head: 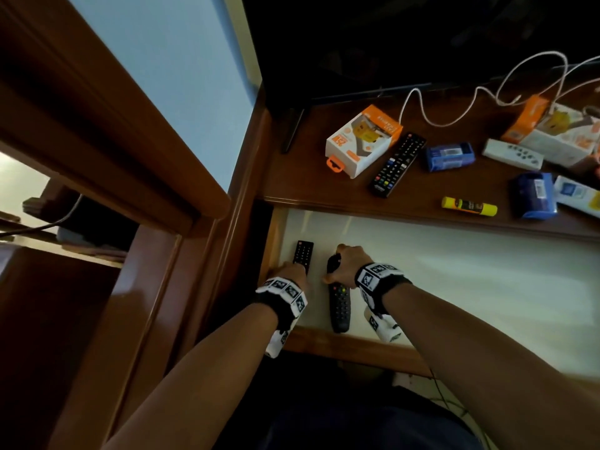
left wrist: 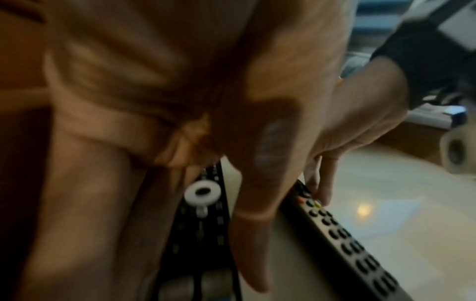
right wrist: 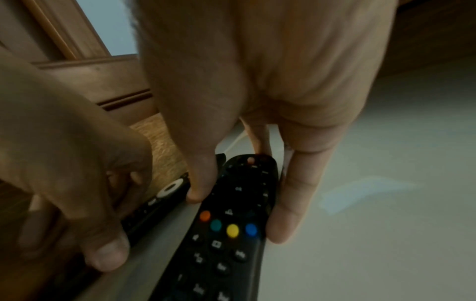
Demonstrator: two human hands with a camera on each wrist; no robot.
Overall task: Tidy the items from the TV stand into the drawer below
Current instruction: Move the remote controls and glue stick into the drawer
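The drawer [head: 454, 274] stands pulled out below the TV stand top [head: 311, 186], and its pale bottom holds two remotes at the left end. My left hand [head: 293, 271] grips a slim black remote [head: 303, 253] beside the drawer's left wall; the same remote [left wrist: 203, 224] shows under blurred fingers in the left wrist view. My right hand [head: 337, 264] pinches the top end of a wider black remote [head: 339, 303] with coloured buttons. In the right wrist view the fingers [right wrist: 291, 203] clamp the sides of that remote [right wrist: 231, 234], which lies flat on the drawer bottom.
On the stand top lie an orange-white box [head: 362, 141], a long black remote [head: 397, 164], two blue packs [head: 449, 155], a white remote [head: 511, 154], a glue stick [head: 469, 206], a second box [head: 552, 131] and a white cable [head: 454, 102]. A dark TV [head: 422, 43] stands behind.
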